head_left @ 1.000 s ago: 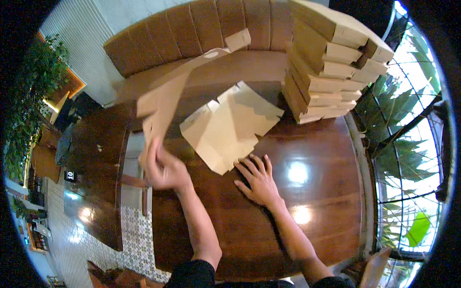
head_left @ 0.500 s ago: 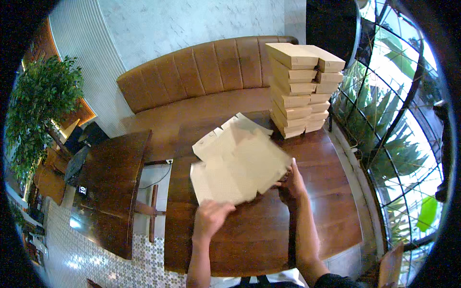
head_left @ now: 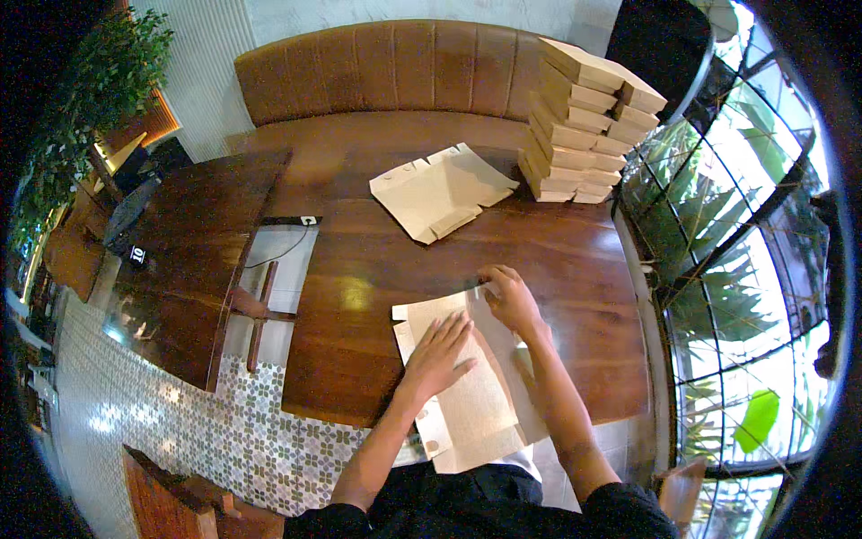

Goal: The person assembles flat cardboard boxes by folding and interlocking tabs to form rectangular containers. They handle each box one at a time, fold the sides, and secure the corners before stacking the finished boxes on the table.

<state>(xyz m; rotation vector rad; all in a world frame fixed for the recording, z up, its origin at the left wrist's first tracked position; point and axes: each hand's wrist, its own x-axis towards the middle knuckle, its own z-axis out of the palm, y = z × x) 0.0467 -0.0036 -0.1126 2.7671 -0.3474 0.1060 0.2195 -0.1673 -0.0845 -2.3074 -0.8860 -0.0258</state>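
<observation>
Cardboard sheet (head_left: 485,395) came nearer over wooden table (head_left: 346,350), away from bench (head_left: 386,76); left grip (head_left: 437,357) flat atop, right grip (head_left: 514,304) curled, hold unclear.

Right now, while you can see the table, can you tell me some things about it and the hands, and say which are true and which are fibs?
1. The left hand lies on the near cardboard sheet. True.
2. The right hand is touching the stacked boxes. False: it is by the near cardboard sheet's far end.
3. The far cardboard sheet is folded into a closed box. False: it lies opened out on the table.
4. The stacked boxes stand to the right of the far cardboard sheet. True.
5. The bench is bright blue. False: it is brown.
</observation>
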